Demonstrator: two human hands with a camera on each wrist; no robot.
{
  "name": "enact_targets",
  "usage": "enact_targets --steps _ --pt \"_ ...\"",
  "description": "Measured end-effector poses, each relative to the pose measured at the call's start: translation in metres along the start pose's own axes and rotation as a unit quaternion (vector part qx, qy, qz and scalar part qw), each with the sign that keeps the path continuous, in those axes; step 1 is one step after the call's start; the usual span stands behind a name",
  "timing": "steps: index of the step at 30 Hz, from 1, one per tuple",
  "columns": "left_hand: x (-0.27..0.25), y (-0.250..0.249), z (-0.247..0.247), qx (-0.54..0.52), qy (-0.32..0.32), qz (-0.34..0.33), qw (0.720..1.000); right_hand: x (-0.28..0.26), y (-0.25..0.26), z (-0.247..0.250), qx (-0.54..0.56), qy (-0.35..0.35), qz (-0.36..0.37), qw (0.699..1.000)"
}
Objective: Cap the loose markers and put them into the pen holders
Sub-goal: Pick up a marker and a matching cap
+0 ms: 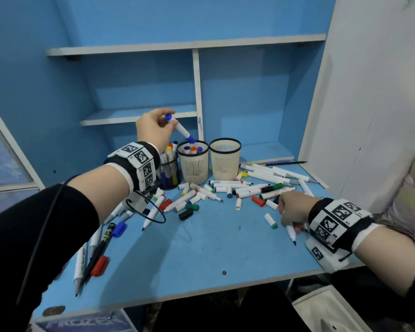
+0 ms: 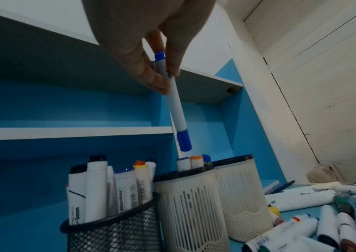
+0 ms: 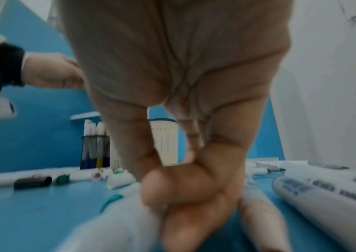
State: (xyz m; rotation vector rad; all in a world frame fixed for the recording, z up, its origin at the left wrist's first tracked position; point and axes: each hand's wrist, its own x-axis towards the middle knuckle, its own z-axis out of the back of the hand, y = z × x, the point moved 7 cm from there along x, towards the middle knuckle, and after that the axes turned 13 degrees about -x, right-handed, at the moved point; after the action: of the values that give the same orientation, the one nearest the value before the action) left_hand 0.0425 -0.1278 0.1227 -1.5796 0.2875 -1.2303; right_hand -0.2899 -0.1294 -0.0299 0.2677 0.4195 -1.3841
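Our left hand [image 1: 153,130] pinches a capped blue marker [image 1: 180,128] tilted just above the middle cream pen holder [image 1: 194,164] at the far side of the blue tabletop [image 1: 201,255], while our right hand [image 1: 294,208] curls around an uncapped marker [image 1: 291,233] near the right edge.

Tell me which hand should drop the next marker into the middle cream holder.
Left. The left hand pinches the capped blue marker just above the middle cream holder. The right hand is low on the desk, gripping an uncapped marker.
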Motion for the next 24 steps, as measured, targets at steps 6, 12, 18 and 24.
enact_targets --steps 6,12,18,24 --pt "0.014 0.015 -0.014 0.036 0.008 -0.009 0.999 0.003 -0.024 0.025 0.278 -0.171 0.020 0.945" --pt "0.005 0.036 -0.043 0.145 0.086 -0.018 0.986 -0.018 -0.014 0.035 0.539 -0.203 0.109 0.810" --pt "0.002 0.068 -0.058 0.223 0.111 0.018 0.968 -0.051 0.006 0.032 0.631 -0.202 0.162 0.731" --pt "-0.005 0.069 -0.062 0.301 0.160 0.049 0.939 -0.058 0.020 0.023 0.655 -0.226 0.177 0.699"
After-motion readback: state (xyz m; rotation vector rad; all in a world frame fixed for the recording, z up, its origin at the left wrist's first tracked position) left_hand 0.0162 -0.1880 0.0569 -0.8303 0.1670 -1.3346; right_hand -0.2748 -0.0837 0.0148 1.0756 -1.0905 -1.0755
